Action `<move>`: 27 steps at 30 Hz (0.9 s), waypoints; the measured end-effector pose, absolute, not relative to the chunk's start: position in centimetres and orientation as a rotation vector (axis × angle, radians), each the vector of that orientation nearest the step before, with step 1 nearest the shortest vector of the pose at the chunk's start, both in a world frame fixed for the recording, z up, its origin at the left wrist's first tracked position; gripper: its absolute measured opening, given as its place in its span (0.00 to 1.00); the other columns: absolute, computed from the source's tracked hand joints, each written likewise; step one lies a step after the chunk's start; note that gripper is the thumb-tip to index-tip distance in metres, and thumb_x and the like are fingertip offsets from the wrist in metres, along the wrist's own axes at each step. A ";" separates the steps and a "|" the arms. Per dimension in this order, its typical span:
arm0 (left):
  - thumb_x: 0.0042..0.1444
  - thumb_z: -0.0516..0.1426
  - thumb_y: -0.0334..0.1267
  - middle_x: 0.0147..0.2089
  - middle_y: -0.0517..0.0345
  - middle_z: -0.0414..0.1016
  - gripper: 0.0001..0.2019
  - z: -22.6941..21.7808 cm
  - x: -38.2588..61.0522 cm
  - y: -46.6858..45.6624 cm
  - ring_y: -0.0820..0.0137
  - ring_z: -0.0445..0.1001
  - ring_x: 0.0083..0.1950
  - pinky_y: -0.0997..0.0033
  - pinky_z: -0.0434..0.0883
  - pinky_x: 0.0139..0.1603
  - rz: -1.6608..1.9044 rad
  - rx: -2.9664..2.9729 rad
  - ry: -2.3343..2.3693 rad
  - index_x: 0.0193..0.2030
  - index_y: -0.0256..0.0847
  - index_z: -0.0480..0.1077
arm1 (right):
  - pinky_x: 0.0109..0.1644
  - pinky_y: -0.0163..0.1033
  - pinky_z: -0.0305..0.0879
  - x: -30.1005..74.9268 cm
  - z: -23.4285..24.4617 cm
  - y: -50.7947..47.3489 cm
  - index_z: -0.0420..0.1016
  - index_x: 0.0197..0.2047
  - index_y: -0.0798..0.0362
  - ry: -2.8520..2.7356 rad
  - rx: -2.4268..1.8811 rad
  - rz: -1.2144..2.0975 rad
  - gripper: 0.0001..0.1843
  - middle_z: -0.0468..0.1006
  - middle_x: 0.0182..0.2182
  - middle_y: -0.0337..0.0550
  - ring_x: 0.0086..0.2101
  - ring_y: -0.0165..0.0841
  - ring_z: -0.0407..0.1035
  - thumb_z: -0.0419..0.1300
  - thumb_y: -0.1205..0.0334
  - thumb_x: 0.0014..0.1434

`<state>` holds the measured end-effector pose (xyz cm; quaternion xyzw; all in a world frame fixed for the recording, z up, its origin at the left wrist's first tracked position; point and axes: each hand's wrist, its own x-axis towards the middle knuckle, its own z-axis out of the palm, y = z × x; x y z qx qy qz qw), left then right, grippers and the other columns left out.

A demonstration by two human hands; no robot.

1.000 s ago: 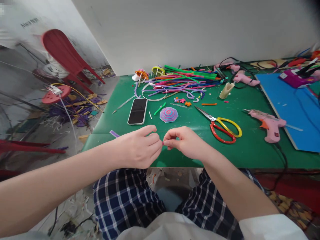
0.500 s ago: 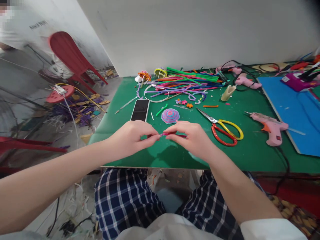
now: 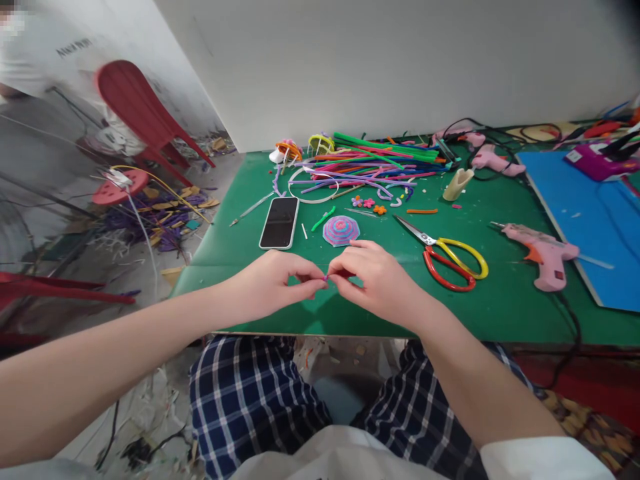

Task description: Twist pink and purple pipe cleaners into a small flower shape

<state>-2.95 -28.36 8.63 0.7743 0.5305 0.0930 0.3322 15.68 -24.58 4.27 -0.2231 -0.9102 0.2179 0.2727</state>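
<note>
Off to the left a red chair (image 3: 135, 107) stands on a floor littered with offcuts, and then the green table (image 3: 500, 307) begins, with a phone (image 3: 279, 222) lying face up near its left edge. Just in front of the phone, the person's left hand (image 3: 273, 287) has thumb and forefinger pinched tight on one end of a short pink pipe cleaner (image 3: 326, 275), held a little above the table's near edge. The right hand (image 3: 380, 280) meets it fingertip to fingertip and nips the other end just as closely, so very little of the piece shows between them. I can't make out whether it is being bent or twisted. Behind the hands lies a coiled pink-and-blue disc (image 3: 341, 230) that looks finished, with a few tiny flowers (image 3: 367, 203) beyond it, also done by the look of them. The big heap of straight pipe cleaners (image 3: 370, 163) at the back suggests plenty is left unworked, and the piece in hand seems barely shaped. Further right lie open scissors (image 3: 450, 257), a pink glue gun (image 3: 543, 250) and a blue mat (image 3: 595, 220).
</note>
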 end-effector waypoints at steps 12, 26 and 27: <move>0.58 0.49 0.39 0.25 0.61 0.71 0.12 8.1 -3.2 -28.4 0.74 0.68 0.28 0.75 0.61 0.31 0.115 2.624 1.283 0.32 0.40 0.72 | 0.52 0.43 0.51 15.6 4.0 -24.8 0.71 0.34 0.55 -2.590 -0.595 0.480 0.11 0.74 0.28 0.41 0.33 0.29 0.67 0.49 0.64 0.60; 0.58 0.47 0.32 0.25 0.60 0.71 0.11 7.8 -3.2 -28.7 0.72 0.68 0.31 0.66 0.63 0.41 -0.046 3.193 1.262 0.32 0.39 0.70 | 0.51 0.42 0.51 15.4 2.9 -24.4 0.69 0.33 0.54 -2.569 -0.702 0.564 0.09 0.75 0.29 0.41 0.33 0.29 0.67 0.50 0.64 0.59; 0.58 0.48 0.33 0.26 0.60 0.71 0.10 7.7 -3.5 -28.6 0.72 0.69 0.31 0.67 0.63 0.40 -0.025 3.164 1.303 0.33 0.39 0.70 | 0.51 0.42 0.51 15.3 2.8 -24.3 0.69 0.33 0.54 -2.547 -0.704 0.574 0.08 0.75 0.30 0.40 0.33 0.29 0.67 0.50 0.63 0.59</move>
